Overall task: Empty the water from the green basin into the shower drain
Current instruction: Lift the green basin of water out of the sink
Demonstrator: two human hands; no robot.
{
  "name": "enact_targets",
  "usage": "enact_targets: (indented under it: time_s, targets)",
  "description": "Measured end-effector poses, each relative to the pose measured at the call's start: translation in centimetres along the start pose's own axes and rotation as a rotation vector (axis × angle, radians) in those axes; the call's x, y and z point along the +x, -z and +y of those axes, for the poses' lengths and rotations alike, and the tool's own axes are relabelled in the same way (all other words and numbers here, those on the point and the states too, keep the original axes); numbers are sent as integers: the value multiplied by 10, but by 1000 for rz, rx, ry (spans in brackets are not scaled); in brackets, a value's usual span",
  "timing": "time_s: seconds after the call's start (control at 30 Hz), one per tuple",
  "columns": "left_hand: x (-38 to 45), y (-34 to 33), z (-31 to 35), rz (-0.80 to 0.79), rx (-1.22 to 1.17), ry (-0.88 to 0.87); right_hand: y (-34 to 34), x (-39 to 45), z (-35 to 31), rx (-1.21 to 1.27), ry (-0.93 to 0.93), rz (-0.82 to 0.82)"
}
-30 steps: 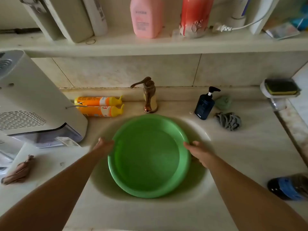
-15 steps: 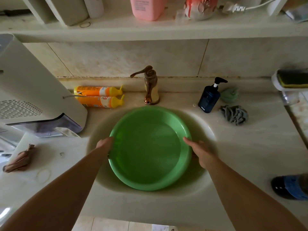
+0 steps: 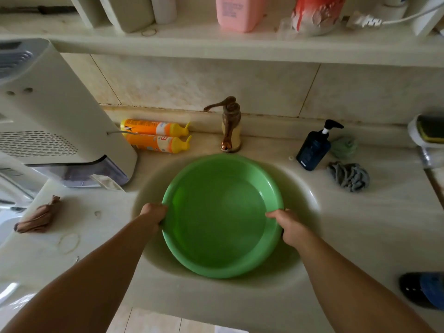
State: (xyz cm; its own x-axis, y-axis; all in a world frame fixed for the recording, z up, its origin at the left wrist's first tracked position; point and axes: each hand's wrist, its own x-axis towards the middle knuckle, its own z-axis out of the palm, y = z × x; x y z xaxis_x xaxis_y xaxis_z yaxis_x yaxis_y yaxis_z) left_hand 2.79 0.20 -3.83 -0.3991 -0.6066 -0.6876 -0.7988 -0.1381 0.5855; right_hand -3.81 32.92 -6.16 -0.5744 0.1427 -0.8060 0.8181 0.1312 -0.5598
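The round green basin (image 3: 221, 212) sits inside the cream sink bowl (image 3: 310, 195), with clear water in it. My left hand (image 3: 153, 212) is curled over the basin's left rim. On the opposite side, my right hand (image 3: 288, 227) grips the right rim, thumb on top and fingers underneath. The basin looks roughly level. No shower drain is in view.
A bronze tap (image 3: 229, 123) stands just behind the basin. Two orange bottles (image 3: 156, 137) lie at the back left beside a white appliance (image 3: 48, 126). A dark pump bottle (image 3: 314, 146) and grey cloth (image 3: 349, 176) are on the right. A shelf (image 3: 216, 46) overhangs the counter.
Both hands went from resting beside the rim to closing on it. The view has shifted down slightly, and the floor now shows below the counter's front edge.
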Motion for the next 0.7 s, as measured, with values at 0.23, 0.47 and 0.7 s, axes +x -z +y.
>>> enact_targets:
  time_s: [0.23,0.47,0.7]
  targets:
    - [-10,9,-10,-66,-112,50,-2,-8,-6,-57,54,5]
    - [-28,32,-14,-93,-221,30,-8,-37,-21,-83,123,-9]
    - [-47,74,-23,-84,-301,-48,-24,-72,-35,-131,225,-48]
